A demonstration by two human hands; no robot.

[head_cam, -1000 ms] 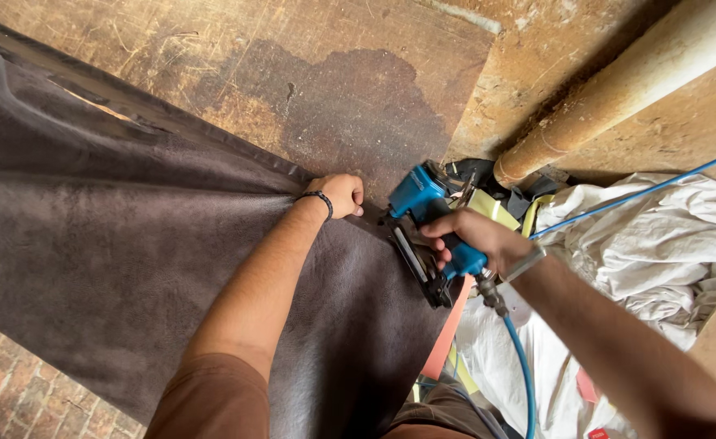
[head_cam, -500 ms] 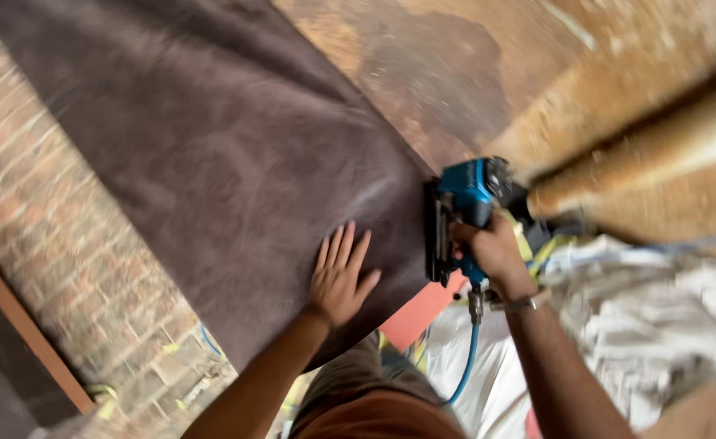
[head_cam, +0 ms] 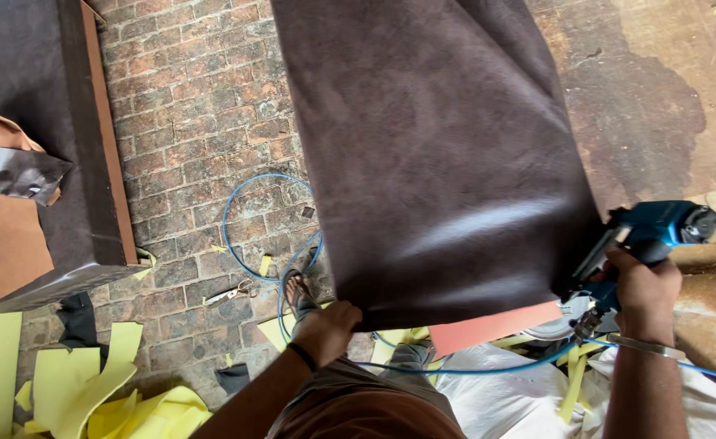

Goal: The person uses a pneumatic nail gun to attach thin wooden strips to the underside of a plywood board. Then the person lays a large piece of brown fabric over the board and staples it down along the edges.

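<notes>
Left hand (head_cam: 325, 328) pinches lower edge of brown leather sheet (head_cam: 439, 154) hanging above it; right hand (head_cam: 644, 294) beside sheet's corner, fist around blue staple gun (head_cam: 655, 232).

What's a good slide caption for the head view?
Left hand grips dark brown leather sheet; right hand holds blue staple gun.
</notes>
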